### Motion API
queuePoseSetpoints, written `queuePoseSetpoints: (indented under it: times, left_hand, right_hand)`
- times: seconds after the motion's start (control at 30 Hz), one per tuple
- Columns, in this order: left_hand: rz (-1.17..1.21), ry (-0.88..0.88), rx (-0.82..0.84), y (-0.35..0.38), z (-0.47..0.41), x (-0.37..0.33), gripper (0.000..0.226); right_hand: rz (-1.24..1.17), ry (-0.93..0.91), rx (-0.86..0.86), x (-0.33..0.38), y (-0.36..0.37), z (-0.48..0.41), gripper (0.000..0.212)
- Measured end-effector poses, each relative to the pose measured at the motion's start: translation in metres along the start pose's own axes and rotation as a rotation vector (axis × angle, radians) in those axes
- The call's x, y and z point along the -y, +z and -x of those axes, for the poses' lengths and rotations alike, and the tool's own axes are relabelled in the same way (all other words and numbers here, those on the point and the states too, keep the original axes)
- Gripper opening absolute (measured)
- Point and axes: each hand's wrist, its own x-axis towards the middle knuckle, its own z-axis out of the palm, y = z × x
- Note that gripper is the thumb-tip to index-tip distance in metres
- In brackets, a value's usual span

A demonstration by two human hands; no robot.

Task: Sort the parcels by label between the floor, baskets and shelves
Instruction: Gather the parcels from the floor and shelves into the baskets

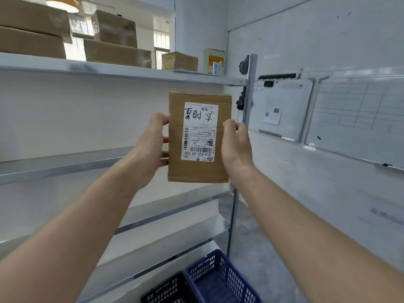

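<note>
I hold a small brown cardboard parcel (199, 171) upright in front of the shelves, its white shipping label (199, 131) facing me upside down. My left hand (153, 143) grips the parcel's left edge, fingers curled behind it. My right hand (235, 145) grips the right edge. Several brown parcels (117, 52) lie on the top shelf (122, 72). Two baskets stand on the floor below: a blue one (220, 278) and a black one (168, 289).
A metal shelf unit with several white shelves (65, 162) fills the left side, its upright post (249, 90) at the right end. Whiteboards (282, 108) hang on the right wall. Grey floor (251, 248) shows beside the baskets.
</note>
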Motion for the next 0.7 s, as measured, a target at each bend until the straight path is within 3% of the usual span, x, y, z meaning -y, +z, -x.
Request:
queuePoseSetpoints:
  times: [0.4,0.7]
  left_hand:
    - [0.004,-0.106,0.066,0.158,-0.008,0.064,0.044]
    - [-0.010,-0.204,0.085,0.212,-0.078,0.131,0.040]
  right_hand:
    - [0.067,0.094,-0.041,-0.076,-0.141,-0.066,0.028]
    - [0.128,0.198,-0.053,-0.155,-0.160,-0.135,0.030]
